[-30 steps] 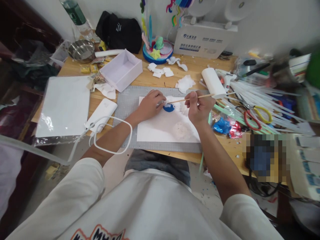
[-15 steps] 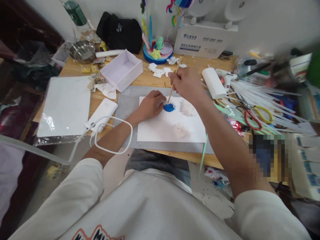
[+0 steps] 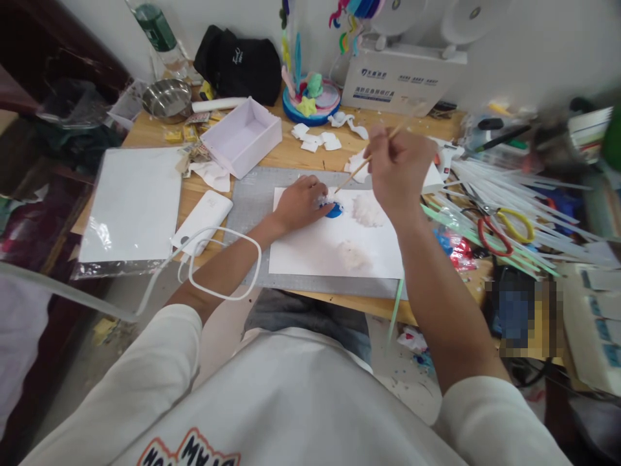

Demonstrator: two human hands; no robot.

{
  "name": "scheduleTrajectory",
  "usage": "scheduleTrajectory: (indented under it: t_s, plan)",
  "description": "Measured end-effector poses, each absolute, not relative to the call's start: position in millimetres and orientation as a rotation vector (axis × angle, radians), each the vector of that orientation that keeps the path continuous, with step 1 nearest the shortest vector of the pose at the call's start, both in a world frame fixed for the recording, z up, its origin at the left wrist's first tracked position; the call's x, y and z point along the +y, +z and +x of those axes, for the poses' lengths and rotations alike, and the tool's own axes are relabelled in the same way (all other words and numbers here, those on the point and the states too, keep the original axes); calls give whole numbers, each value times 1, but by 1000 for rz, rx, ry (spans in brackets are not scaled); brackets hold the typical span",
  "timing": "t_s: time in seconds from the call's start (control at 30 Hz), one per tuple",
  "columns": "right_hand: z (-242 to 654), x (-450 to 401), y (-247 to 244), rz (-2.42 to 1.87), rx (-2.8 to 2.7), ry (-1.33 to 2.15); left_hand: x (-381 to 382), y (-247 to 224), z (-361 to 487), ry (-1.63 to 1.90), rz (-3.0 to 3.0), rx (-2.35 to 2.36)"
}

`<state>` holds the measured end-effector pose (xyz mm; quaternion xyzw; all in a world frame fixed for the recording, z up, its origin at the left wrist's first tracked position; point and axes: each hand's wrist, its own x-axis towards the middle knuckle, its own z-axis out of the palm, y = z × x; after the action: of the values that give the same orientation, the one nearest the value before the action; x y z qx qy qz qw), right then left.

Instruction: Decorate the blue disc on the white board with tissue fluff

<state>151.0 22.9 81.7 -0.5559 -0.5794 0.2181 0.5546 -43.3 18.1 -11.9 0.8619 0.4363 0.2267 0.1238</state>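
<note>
A white sheet (image 3: 301, 259) lies on the work surface, with a small blue round piece (image 3: 334, 212) on it, partly covered by white fluffy bits. My left hand (image 3: 301, 204) rests on the sheet, thumb and fingers closed around the left side of the blue piece. Above and to the right, my right hand (image 3: 400, 168) is closed on a thin wooden stick (image 3: 356, 173). The stick slants down so that its tip is at the white bits on the blue piece. Beside these are a whitish fluffy pile (image 3: 367, 212) and a smaller beige pile (image 3: 354, 254).
Under the sheet is a grey cutting mat (image 3: 247, 213). A white power bank (image 3: 206, 217) with a cable sits left, near a pale open box (image 3: 245, 137). Scissors (image 3: 499, 226) and many pale sticks (image 3: 524, 194) crowd the right. A colourful craft piece (image 3: 310, 107) stands behind.
My right hand has moved right and slightly nearer, and the wooden stick now leans more to the right. My left thumb reaches further over the blue piece.
</note>
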Motion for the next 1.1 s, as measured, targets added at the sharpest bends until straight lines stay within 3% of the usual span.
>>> scheduleTrajectory:
  t_s: [0.1, 0.4, 0.9, 1.1]
  plan:
    - [163, 15, 75, -1295, -1277, 350, 15, -2, -38, 554, 2496, 1362]
    - [168, -8, 28, -1294, -1041, 531, 11, 4, -39, 557, 2457, 1368]
    - [176, -11, 18, -1333, -834, 430, 14, -1, -42, 682, 2374, 1341]
    - [179, -5, 12, -1263, -705, 413, 53, 13, -30, 745, 2290, 1430]
